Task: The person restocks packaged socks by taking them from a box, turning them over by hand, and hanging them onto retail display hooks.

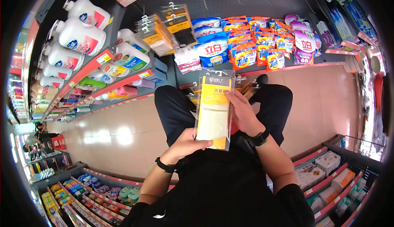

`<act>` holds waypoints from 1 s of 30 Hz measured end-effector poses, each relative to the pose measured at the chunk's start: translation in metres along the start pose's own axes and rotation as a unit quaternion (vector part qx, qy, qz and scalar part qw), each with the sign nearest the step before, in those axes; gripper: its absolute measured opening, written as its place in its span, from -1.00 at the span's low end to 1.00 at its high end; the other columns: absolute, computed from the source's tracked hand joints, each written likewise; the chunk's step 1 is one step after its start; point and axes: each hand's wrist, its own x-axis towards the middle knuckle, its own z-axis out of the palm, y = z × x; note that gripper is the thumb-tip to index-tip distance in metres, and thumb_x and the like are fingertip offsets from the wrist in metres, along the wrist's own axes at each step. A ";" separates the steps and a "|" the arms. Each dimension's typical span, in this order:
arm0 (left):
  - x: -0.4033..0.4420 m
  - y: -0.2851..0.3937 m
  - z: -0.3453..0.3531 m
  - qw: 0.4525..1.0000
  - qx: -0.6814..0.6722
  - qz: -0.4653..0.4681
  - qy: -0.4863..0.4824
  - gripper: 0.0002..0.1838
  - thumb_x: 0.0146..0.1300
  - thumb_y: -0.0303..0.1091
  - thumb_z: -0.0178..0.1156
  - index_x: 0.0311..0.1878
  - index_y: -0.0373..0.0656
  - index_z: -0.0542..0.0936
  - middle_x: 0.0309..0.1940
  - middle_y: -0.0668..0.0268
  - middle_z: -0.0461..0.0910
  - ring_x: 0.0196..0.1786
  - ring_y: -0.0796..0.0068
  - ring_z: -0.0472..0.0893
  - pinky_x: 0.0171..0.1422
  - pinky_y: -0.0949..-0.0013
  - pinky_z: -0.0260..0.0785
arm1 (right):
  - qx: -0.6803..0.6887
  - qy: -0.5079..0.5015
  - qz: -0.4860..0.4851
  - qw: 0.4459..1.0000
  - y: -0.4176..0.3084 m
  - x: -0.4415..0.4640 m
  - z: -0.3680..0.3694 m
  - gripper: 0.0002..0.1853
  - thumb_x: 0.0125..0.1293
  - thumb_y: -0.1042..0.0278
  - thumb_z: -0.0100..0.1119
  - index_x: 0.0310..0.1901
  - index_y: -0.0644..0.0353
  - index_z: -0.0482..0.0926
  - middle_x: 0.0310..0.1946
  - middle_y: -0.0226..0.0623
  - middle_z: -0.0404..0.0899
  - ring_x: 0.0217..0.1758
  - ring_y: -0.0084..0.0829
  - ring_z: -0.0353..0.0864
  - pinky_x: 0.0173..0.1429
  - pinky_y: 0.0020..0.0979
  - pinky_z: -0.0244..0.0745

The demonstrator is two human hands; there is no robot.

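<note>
A clear pack of socks [214,114] with a yellow card and cream-coloured socks inside is held upright over my lap. My left hand [188,145] grips its lower left corner, thumb across the front. On the upper right edge, my right hand [245,113] pinches the pack between thumb and fingers. Behind it, between my knees, more yellow hanging packs [249,88] show in part; what carries them is hidden. Similar packs [158,34] with white hooks stand on the shelf ahead, beside bags of washing powder [213,50].
Orange Tide bags [244,54] and purple bags [304,48] line the low shelf. Large white pump bottles [82,36] fill shelves to the left. Behind me are racks with slippers [113,192] and boxed goods [310,175]. A tiled floor [111,138] runs between them.
</note>
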 end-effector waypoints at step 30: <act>0.006 -0.021 0.009 0.982 -0.107 0.100 0.122 -0.71 0.47 -0.34 0.27 0.13 -0.31 0.68 -0.09 0.41 0.72 -0.11 0.74 0.60 0.02 0.53 0.45 | -0.127 -0.082 0.002 0.989 0.014 -0.004 0.018 -0.66 0.55 0.39 0.11 0.29 0.22 0.45 0.16 -0.33 0.63 0.17 -0.56 0.62 0.23 -0.44 0.54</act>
